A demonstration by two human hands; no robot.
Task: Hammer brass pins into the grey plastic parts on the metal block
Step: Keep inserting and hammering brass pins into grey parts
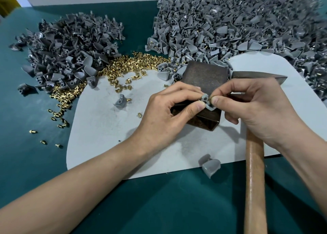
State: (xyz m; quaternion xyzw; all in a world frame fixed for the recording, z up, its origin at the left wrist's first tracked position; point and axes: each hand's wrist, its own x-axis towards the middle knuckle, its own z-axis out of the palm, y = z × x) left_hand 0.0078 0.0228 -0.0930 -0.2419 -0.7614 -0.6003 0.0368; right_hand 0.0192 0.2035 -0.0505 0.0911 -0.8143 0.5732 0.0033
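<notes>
We're pinching one grey part in the left hand over the metal block, right hand pinching a brass pin against it; hammer lying on the bench. Right pile probably pinned already, left pile still waiting.

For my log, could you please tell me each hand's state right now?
Left hand: pinches the part.
Right hand: pinches a pin at the part.

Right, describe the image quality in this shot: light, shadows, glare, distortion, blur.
Head view: soft, even light; faint shadows under the left hand and right hand on the grey mat; mild sheen along the hammer handle; wide-angle bending at the borders; the grey plastic part and brass pin they pinch are sharp, while the far-right pile smears toward the edge.
</notes>
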